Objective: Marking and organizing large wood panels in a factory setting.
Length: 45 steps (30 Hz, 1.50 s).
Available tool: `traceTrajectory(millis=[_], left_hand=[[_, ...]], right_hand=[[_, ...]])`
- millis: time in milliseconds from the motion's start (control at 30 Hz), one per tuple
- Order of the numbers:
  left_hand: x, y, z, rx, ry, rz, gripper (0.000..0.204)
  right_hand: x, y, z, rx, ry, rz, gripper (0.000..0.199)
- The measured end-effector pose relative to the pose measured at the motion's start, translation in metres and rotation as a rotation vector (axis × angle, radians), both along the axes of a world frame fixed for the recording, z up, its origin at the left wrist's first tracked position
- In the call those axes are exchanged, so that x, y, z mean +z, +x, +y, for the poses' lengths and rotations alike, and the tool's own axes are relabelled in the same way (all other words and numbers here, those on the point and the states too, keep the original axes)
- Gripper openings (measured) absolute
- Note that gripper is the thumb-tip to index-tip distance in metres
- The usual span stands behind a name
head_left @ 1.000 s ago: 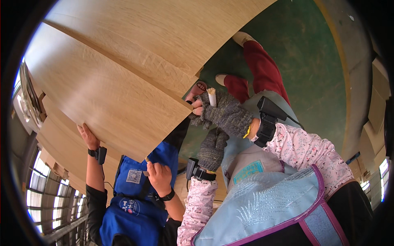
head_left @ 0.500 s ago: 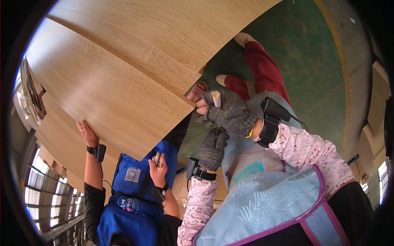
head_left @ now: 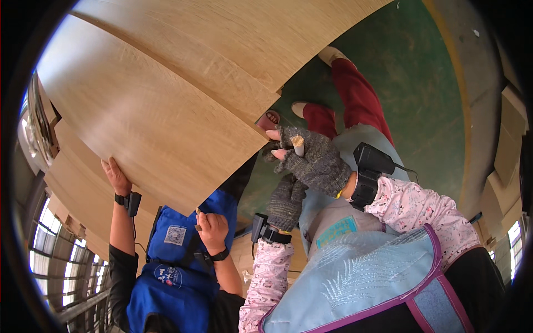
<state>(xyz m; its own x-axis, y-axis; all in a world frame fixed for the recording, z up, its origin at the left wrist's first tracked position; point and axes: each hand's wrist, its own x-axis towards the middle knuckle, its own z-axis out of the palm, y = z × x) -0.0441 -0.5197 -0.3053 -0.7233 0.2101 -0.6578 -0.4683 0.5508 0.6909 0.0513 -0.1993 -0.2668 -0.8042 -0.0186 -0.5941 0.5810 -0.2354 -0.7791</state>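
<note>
A large, pale wood veneer sheet (head_left: 150, 116) fills the upper left, lying over more sheets of the same kind. My right hand (head_left: 311, 158), in a grey fingerless glove, pinches the sheet's near corner, beside a small reddish round object (head_left: 268, 119). My left hand (head_left: 286, 202), gloved the same way, hangs curled just below that corner, and nothing shows in it. Both wrists wear black devices. A co-worker in a blue vest (head_left: 172, 266) stands at lower left, with one hand (head_left: 116, 175) on the sheet's edge and the other hand (head_left: 211, 230) closed on something small.
Green floor (head_left: 422, 83) lies beyond the sheets, with my red trousers and light shoes (head_left: 333, 55) on it. My pale blue apron (head_left: 361, 277) covers the lower right. Stacked boards (head_left: 508, 144) stand at the right rim, and windows (head_left: 50, 244) at the far left.
My right hand has slid slightly down and right along the sheet's corner. The co-worker's free hand has shifted a little near the vest.
</note>
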Motion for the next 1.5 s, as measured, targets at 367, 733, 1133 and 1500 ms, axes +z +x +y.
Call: traceTrajectory(millis=[367,733,1133,1500], left_hand=[[0.008,-0.141,-0.203,0.139,0.097,0.233,0.05],[0.055,0.194,0.105,0.269,0.039,-0.39,0.033],[0.041,0.226,0.089,0.36,0.034,-0.381,0.036],[0.029,0.246,0.085,0.48,0.055,-0.277,0.034]], right_hand=[[0.007,0.023,-0.023,0.076,-0.214,-0.167,0.033],[0.007,-0.016,-0.038,-0.047,-0.066,-0.265,0.028],[-0.022,-0.001,-0.013,0.03,-0.098,-0.117,0.034],[-0.007,-0.007,-0.004,0.224,0.215,-0.064,0.027]])
